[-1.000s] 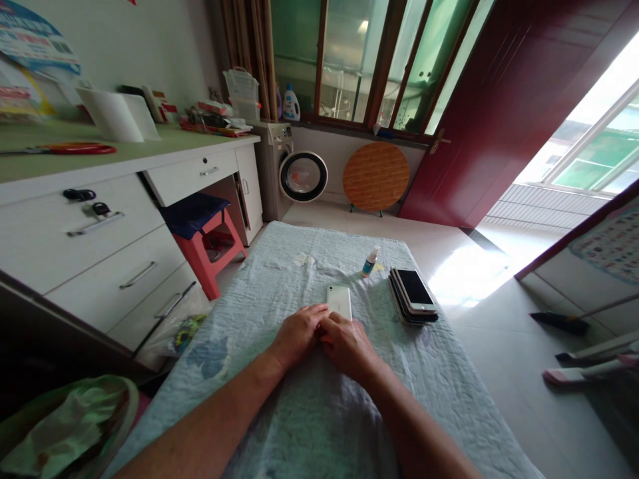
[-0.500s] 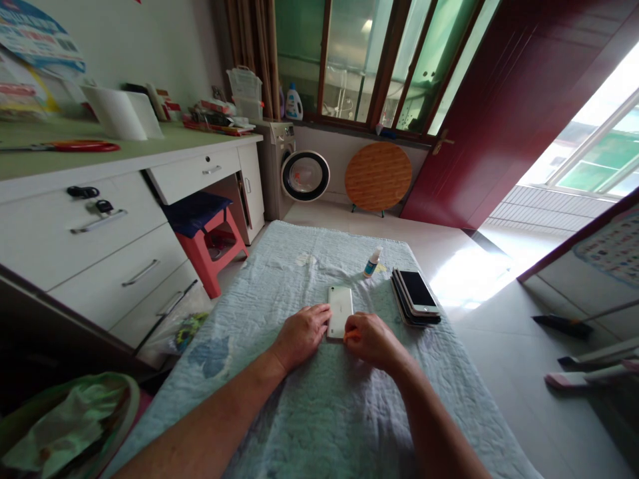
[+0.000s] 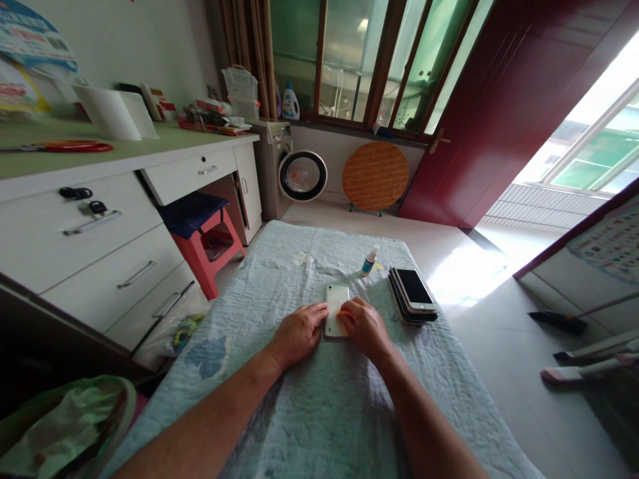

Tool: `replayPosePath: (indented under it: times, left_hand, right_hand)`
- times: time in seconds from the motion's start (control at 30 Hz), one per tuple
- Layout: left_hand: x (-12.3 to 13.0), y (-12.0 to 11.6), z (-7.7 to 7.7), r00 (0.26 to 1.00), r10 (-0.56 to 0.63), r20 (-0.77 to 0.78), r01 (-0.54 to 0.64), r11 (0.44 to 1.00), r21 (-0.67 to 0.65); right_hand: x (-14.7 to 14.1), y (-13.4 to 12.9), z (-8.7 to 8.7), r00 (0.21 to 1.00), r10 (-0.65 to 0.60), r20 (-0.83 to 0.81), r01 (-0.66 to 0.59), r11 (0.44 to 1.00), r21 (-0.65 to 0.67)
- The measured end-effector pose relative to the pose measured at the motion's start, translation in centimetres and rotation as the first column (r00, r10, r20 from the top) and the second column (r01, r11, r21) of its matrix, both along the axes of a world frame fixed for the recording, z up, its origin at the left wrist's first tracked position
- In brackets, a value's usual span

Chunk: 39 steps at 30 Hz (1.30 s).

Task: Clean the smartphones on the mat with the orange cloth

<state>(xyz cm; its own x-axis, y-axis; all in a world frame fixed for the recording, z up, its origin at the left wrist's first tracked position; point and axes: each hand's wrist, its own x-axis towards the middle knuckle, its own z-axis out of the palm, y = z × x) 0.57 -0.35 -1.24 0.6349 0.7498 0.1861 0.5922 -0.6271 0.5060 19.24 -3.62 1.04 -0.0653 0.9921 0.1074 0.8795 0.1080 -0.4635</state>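
A white smartphone (image 3: 338, 295) lies back up on the quilted cloth, its camera end pointing away from me. My left hand (image 3: 298, 334) rests beside it, fingers closed together and holding its left edge. My right hand (image 3: 366, 327) is closed over the phone's right side, pinching a small orange piece (image 3: 343, 314) that looks like cloth and is mostly hidden by the fingers. Beyond the right hand stands a small spray bottle (image 3: 369, 261) with a blue label. To the right is a stack of phones (image 3: 415, 291), a white-framed one on top.
The light blue quilted cloth (image 3: 294, 412) covers the surface under my hands. A pink stool (image 3: 200, 246) and a white drawer desk (image 3: 100, 266) stand left, with a bin (image 3: 127, 406) at the lower left. Further back are a washing machine (image 3: 272, 166) and a round wooden tabletop (image 3: 375, 174).
My right hand has moved up and slightly left with the orange piece, from the phone's lower right corner to its middle. The left hand stays at the phone's edge. The view has shifted slightly.
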Motion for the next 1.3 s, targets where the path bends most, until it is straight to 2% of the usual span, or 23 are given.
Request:
replayPosePath:
  times: [0.1,0.2,0.3,0.43,0.53,0.67,0.83,0.93,1.13,1.3]
  left_hand:
    - [0.0,0.0,0.0,1.0,0.004,-0.008,-0.004,1.0,0.001]
    - [0.0,-0.1,0.2,1.0,-0.001,-0.009,0.001,1.0,0.007]
    - [-0.1,-0.2,0.3,1.0,-0.015,-0.012,0.015,1.0,0.006]
    - [-0.2,-0.1,0.3,1.0,-0.028,-0.013,0.028,1.0,0.0]
    - [-0.3,-0.1,0.3,0.999,-0.035,-0.012,0.035,0.999,-0.012]
    - [-0.3,-0.1,0.7,1.0,-0.02,-0.022,0.019,0.999,-0.034]
    - [-0.4,0.0,1.0,0.998,-0.044,-0.04,0.042,0.998,-0.053]
    - [-0.4,0.1,1.0,0.995,-0.075,-0.061,0.071,0.995,-0.068]
    - [-0.4,0.3,0.7,0.993,-0.081,-0.084,0.075,0.995,-0.064]
    - [-0.4,0.2,0.6,0.992,-0.082,-0.094,0.076,0.995,-0.058]
  right_hand:
    - [1.2,0.3,-0.2,0.997,-0.08,0.019,0.08,0.997,0.012]
    - [0.9,0.1,-0.3,0.997,-0.07,0.029,0.07,0.998,0.006]
    - [-0.2,-0.5,-0.2,1.0,0.006,0.015,-0.006,1.0,0.002]
    - [-1.1,-1.2,0.2,0.984,0.173,-0.038,-0.173,0.985,-0.003]
    - [-0.7,-1.5,0.8,0.956,0.277,-0.095,-0.281,0.959,-0.034]
    - [1.0,-1.7,1.7,0.932,0.32,-0.173,-0.341,0.934,-0.111]
    - [2.5,-1.8,2.5,0.953,0.259,-0.159,-0.293,0.921,-0.256]
    - [2.4,-1.9,2.3,0.967,0.242,-0.084,-0.256,0.925,-0.281]
    - [0.0,-2.1,1.1,0.97,0.217,0.111,-0.195,0.964,-0.18]
    - [-2.4,-2.1,0.1,0.962,0.211,0.176,-0.197,0.976,-0.093]
